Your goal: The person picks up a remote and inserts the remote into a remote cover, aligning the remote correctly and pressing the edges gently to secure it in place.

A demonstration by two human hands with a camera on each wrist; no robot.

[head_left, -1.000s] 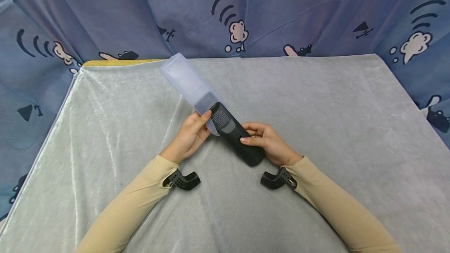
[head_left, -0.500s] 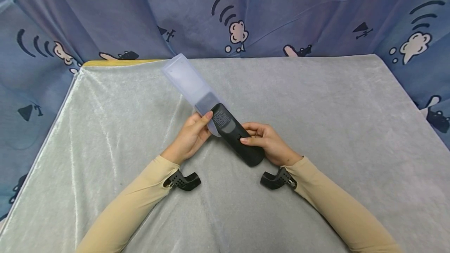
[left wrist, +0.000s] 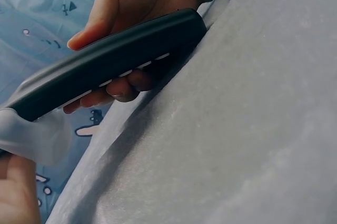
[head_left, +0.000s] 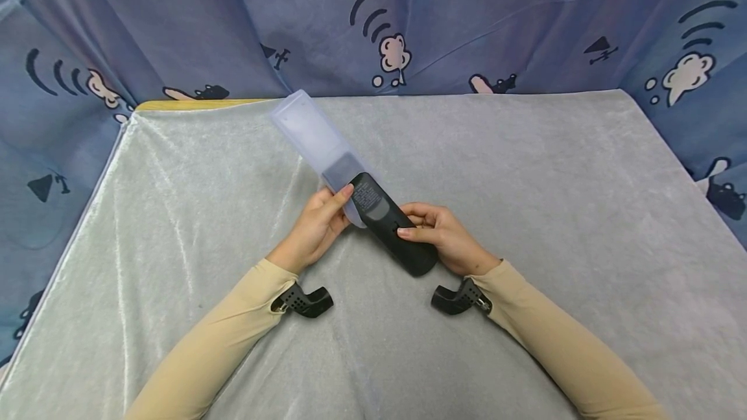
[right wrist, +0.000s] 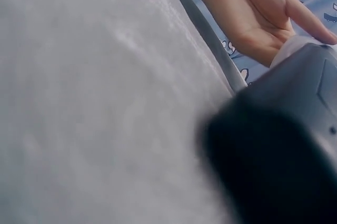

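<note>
A black remote control (head_left: 382, 219) is held back side up above the table, slanting from upper left to lower right. Its upper end overlaps a long translucent remote cover (head_left: 312, 131), and part of the black body shows dimly through the cover. My left hand (head_left: 315, 222) pinches the cover near its mouth, the thumb lying at the edge of the remote's upper end. Around the remote's lower half, my right hand (head_left: 446, 235) has its thumb on the back and its fingers beneath. In the left wrist view, those fingers curl under the button side of the remote (left wrist: 105, 58).
Grey velvety cloth (head_left: 554, 212) covers the table. Behind it hangs a blue patterned curtain (head_left: 327, 24), also at both sides. A yellow strip (head_left: 198, 105) shows along the back left edge. Black wrist mounts (head_left: 312, 301) stick out from both sleeves.
Remote and cover have shifted very slightly since a second ago, the cover's far end a little to the right. Both hands keep their holds.
</note>
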